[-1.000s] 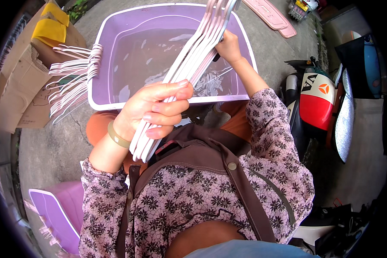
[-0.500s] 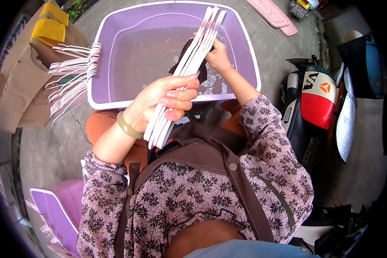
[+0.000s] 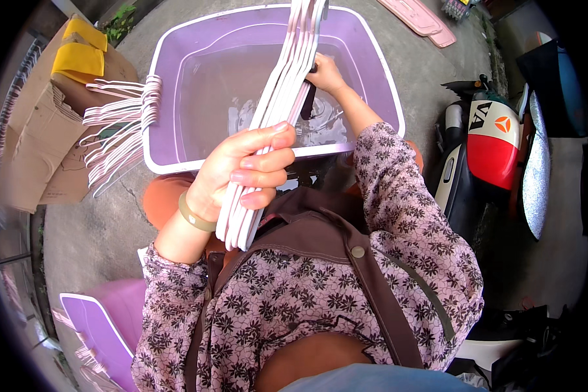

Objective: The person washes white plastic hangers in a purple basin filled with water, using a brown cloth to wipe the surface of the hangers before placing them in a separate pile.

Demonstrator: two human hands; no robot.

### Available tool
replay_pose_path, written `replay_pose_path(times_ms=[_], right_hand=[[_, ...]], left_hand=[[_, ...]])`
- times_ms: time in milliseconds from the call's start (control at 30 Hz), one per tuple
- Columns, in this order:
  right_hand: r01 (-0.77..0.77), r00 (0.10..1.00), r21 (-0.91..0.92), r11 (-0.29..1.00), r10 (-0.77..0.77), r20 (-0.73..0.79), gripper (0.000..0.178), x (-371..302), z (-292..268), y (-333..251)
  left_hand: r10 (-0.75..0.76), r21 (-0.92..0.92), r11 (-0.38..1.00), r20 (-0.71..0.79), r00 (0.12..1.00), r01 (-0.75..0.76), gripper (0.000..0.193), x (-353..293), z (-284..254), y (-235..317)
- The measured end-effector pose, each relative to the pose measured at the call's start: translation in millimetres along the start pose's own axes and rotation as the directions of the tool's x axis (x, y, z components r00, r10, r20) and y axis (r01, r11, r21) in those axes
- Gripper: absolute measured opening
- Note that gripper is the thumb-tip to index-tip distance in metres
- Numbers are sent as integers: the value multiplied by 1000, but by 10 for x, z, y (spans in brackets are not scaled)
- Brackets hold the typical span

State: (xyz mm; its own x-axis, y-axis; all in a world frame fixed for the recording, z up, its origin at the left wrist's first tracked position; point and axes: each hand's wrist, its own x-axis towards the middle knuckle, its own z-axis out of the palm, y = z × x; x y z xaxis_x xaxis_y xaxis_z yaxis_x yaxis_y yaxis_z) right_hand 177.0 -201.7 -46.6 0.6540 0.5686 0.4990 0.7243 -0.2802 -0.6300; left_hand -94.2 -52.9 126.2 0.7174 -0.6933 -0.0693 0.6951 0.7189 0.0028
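My left hand (image 3: 238,171) is closed in a fist round a bundle of white hangers (image 3: 282,85). The bundle slants up and away from my lap, and its top runs past the upper edge of the picture. Behind it, my right hand (image 3: 326,74) is closed on a black cloth (image 3: 308,106), which hangs beside the hangers and is partly hidden by them. Both are over a large purple tub (image 3: 380,98) with a white rim, holding cloudy water (image 3: 209,85) with ripples below the cloth.
More pale hangers (image 3: 114,121) hook over the tub's left rim. Cardboard (image 3: 62,153) with a yellow cloth (image 3: 78,59) stands at the far left. Another purple tub (image 3: 104,333) sits at lower left. To the right is a scooter (image 3: 483,144); pink lids (image 3: 415,19) lie behind.
The hangers and my left hand have shifted slightly left and nearer me. The black cloth, wider and bunched before, now hangs as a narrow strip from my right hand.
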Motion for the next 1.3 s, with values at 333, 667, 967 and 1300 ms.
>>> replay_pose_path(times_ms=[333, 667, 967, 1300], right_hand=[[-315, 767, 879, -358, 449, 458, 25, -112, 72, 455], [-288, 629, 933, -215, 692, 354, 26, 307, -98, -44], [59, 943, 998, 19, 326, -62, 20, 1183, -961, -638], [-34, 945, 935, 352, 316, -84, 11, 1013, -503, -783]], left_hand=[[-50, 86, 995, 22, 998, 48, 25, 20, -285, 224], [2, 828, 466, -354, 935, 312, 28, 88, -674, 390], [167, 948, -256, -148, 975, 188, 21, 497, -816, 1212], [414, 991, -113, -13, 910, 65, 42, 748, -354, 1762]])
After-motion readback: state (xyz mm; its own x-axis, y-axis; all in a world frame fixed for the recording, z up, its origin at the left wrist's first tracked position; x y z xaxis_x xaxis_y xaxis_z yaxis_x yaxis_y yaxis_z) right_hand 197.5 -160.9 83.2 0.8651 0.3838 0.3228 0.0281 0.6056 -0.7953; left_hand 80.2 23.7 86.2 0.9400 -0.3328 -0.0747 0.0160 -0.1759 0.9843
